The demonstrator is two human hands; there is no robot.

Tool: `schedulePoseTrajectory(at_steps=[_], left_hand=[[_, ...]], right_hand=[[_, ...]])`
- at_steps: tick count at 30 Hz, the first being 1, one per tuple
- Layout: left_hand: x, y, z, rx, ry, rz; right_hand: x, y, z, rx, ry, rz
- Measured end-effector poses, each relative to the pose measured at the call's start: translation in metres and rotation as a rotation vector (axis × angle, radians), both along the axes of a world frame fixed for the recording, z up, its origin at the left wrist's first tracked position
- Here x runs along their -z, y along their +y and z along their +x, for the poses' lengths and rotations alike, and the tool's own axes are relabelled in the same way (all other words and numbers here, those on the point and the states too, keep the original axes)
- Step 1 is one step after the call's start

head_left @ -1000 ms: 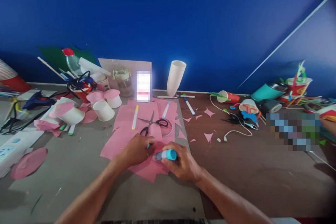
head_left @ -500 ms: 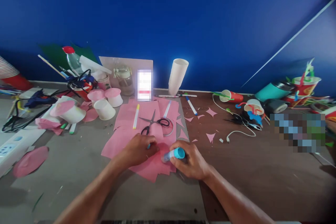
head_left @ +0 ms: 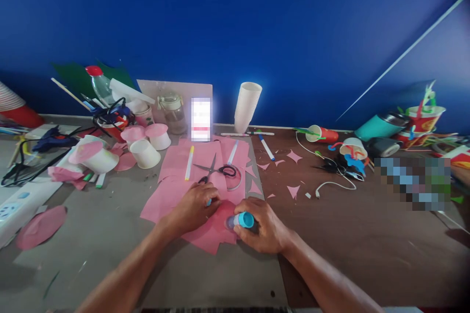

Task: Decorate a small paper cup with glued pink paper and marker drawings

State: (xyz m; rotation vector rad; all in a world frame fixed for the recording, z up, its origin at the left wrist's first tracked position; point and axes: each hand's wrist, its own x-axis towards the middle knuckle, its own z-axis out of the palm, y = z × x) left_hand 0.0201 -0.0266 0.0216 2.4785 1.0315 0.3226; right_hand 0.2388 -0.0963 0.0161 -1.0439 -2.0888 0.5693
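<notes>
Glue stick with a bright turquoise cap end and a pale tube (head_left: 240, 220) lies gripped in the person's right hand (head_left: 265, 227), fingers curled closed around it near the front middle of the table. Its long axis runs nearly level, left to right, with the clear tip pointing left and slightly toward the person, pressed on a round pink paper cutout (head_left: 223, 214), and the turquoise end pointing right into the hand. The left hand (head_left: 194, 208) lies just beside it, palm down with fingers bent, pressing on the loose pile of pink paper sheets (head_left: 176, 190); a small turquoise piece shows under its fingers, and whether it is gripped cannot be told. Just beyond the left hand, black-handled metal scissors (head_left: 215, 171) rest open on the pink sheets, between a yellow-capped marker (head_left: 189, 162) and a blue-capped marker (head_left: 231, 152). Farther back stands a tall stack of white paper cups (head_left: 246, 106) against the blue wall. To the left are upturned white cups topped with pink paper (head_left: 147, 144), and small pink scraps (head_left: 293, 157) lie on the brown tabletop (head_left: 367, 234) to the right.
</notes>
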Motion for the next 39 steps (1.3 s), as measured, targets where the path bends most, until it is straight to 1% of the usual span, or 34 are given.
schedulePoseTrajectory(at_steps=[3,7,10,13,17,22,27,30,33,37,39], left_hand=[[-0.002,-0.001,-0.001,0.013,0.035,-0.006],[-0.003,-0.004,-0.004,0.016,0.093,-0.063],[-0.004,-0.005,-0.005,0.006,0.108,-0.102],[-0.004,-0.004,-0.003,0.033,0.085,-0.114],[0.004,-0.001,-0.001,0.065,0.104,-0.065],[0.015,0.000,0.000,0.018,0.111,0.009],[0.018,-0.002,0.002,-0.008,0.098,0.031],[0.017,-0.001,0.002,-0.011,0.081,0.031],[0.013,-0.001,0.002,-0.023,0.059,-0.001],[0.006,-0.001,0.003,-0.080,0.037,-0.076],[0.004,-0.002,0.004,-0.116,0.026,-0.083]], right_hand=[[0.000,0.002,0.003,0.043,-0.031,0.044],[0.000,0.004,0.006,0.099,-0.057,0.101],[0.000,0.004,0.005,0.087,-0.057,0.120],[0.001,0.004,0.003,0.045,-0.067,0.116],[0.001,0.004,0.003,0.021,-0.073,0.110],[-0.005,0.003,0.004,-0.003,-0.007,0.100],[-0.005,0.000,0.002,-0.030,-0.002,0.107],[-0.004,0.001,0.002,-0.026,-0.016,0.098],[-0.006,0.002,0.006,0.006,0.003,0.108],[-0.013,0.002,0.011,0.093,0.119,0.138],[-0.016,0.001,0.013,0.144,0.196,0.133]])
